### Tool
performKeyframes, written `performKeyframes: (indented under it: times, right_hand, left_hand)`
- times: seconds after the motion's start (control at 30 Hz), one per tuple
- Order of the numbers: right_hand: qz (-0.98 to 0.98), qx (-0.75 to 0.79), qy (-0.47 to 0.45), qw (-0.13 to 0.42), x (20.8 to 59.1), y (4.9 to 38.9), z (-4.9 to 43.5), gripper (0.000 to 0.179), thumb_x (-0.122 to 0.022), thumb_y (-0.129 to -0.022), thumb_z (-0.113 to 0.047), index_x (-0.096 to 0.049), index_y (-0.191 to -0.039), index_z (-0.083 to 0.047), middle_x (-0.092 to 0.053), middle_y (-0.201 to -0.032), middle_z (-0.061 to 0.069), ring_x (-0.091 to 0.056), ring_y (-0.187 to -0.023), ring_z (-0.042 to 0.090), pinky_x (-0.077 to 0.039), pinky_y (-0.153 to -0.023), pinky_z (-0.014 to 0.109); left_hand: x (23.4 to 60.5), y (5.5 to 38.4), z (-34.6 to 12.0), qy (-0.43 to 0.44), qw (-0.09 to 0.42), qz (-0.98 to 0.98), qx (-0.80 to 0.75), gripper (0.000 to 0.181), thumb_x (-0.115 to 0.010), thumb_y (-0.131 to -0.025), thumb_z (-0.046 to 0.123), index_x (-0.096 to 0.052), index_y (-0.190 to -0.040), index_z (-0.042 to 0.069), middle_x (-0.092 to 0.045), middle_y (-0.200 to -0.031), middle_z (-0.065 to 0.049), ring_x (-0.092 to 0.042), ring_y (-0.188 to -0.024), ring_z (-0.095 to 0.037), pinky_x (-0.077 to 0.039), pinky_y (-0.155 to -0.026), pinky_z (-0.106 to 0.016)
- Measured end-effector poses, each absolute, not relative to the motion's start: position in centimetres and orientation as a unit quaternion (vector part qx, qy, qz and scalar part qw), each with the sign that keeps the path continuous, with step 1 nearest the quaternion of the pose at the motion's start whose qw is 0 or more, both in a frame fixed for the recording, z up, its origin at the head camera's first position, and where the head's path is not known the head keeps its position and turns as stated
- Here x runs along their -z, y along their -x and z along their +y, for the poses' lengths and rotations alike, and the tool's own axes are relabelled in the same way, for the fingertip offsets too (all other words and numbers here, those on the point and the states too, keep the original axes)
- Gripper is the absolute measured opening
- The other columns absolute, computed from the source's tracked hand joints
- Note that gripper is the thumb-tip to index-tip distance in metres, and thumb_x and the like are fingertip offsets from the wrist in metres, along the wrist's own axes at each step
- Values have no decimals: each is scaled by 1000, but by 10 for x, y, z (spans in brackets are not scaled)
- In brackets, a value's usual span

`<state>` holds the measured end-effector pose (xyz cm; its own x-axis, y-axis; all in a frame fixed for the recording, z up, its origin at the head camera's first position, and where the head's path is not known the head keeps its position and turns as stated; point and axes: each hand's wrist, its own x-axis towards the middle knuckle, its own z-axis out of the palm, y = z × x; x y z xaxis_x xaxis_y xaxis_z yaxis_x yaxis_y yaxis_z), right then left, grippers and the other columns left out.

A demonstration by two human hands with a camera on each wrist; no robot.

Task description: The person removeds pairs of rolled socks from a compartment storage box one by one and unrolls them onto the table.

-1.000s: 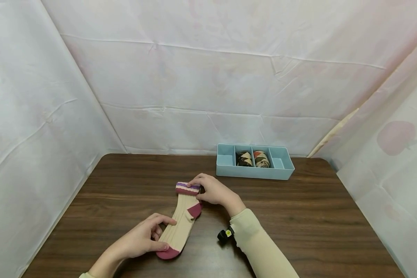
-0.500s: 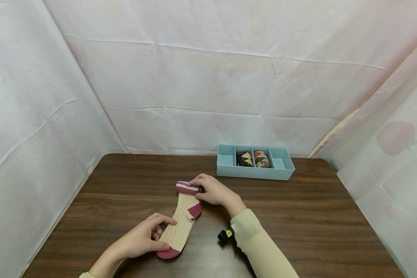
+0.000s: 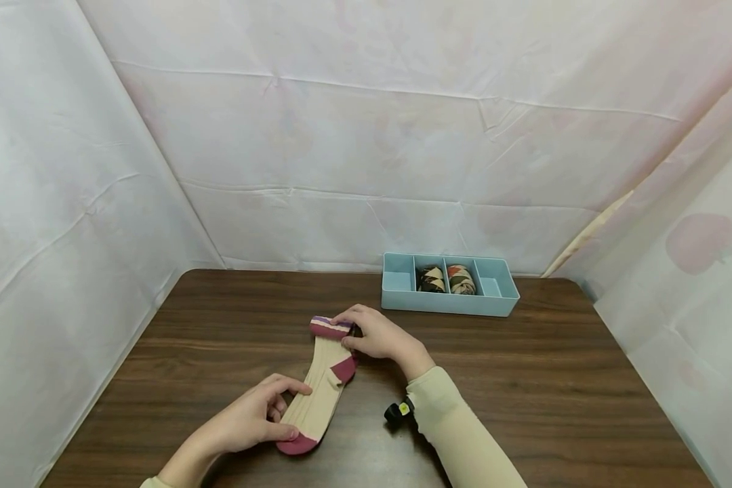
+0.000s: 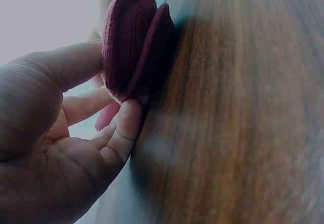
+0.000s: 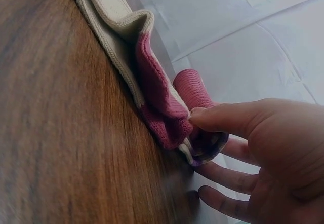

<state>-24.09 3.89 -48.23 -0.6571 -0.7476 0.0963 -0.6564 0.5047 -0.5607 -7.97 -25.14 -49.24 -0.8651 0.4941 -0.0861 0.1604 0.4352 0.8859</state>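
Observation:
A pair of cream socks [image 3: 318,393] with dark pink toes and heels lies stacked on the table, toes toward me. At the far end the cuff [image 3: 331,328] is folded over, showing purple and white stripes. My right hand [image 3: 375,333] grips that cuff at its right side; in the right wrist view the thumb [image 5: 215,117] presses the rolled pink band, fingers behind it. My left hand [image 3: 253,415] holds the toe end from the left. In the left wrist view its thumb [image 4: 76,62] lies on the upper toe [image 4: 126,36], with other fingers at the side and underneath.
A light blue divided tray [image 3: 442,303] stands at the back of the table, right of centre. Two rolled patterned socks, one dark [image 3: 432,279] and one multicoloured [image 3: 461,279], fill its middle compartments. Pale cloth walls [image 3: 341,135] close off the back and sides.
The folded cuff has rolled over slightly, so its purple stripe sits nearer the far edge and shows narrower. Both hands have stayed almost still, and the tray has not moved.

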Motion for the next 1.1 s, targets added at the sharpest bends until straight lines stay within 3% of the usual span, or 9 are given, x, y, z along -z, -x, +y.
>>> performKeyframes:
  times: [0.23,0.4,0.63,0.73,0.93,1.1]
  right_hand:
    - [866,287,404,69,484,243,40,39,-72,-107,-18,-68,-146,-13,-65,-145,11,-57,-140,29,-47,-116,48]
    - [865,300,396,69,485,243,38,38,-69,-109,-18,-66,-146,-11,-65,-143,13,-61,-134,28,-49,-114,48]
    - [864,338,364,81,488,245,36,44,-64,-112,-17,-48,-153,-13,-65,-143,14,-66,-127,26,-53,-109,46]
    - [863,343,362,81,489,246,37,40,-63,-113,-17,-45,-149,-15,-66,-140,12,-68,-120,24,-55,-104,44]
    - [861,345,367,72,489,247,39,27,-63,-112,-14,-46,-133,-15,-67,-111,4,-64,-94,17,-54,-88,37]
    - [866,338,364,60,490,247,40,20,-65,-111,-13,-52,-126,-14,-62,-112,4,-61,-100,19,-53,-91,40]
  left_hand:
    - [492,81,-251,-199,172,830,-492,59,-93,-89,23,-66,-141,18,-51,-113,-13,-57,-85,-14,-50,-71,-25]
    - [492,81,-251,-202,173,829,-492,59,-93,-89,22,-66,-141,17,-52,-113,-13,-58,-84,-14,-50,-70,-25]
    - [491,79,-252,-224,176,826,-486,56,-92,-91,22,-67,-140,17,-56,-113,-12,-61,-84,-15,-52,-71,-25]
    - [491,78,-252,-236,172,823,-488,49,-88,-95,20,-68,-139,16,-58,-115,-11,-61,-85,-13,-52,-72,-25]
    - [493,79,-252,-263,166,811,-496,38,-84,-98,16,-70,-133,15,-63,-110,-10,-62,-85,-10,-54,-72,-26]
    - [495,79,-253,-270,164,809,-496,42,-87,-95,15,-70,-133,15,-63,-106,-9,-63,-85,-15,-55,-72,-27]
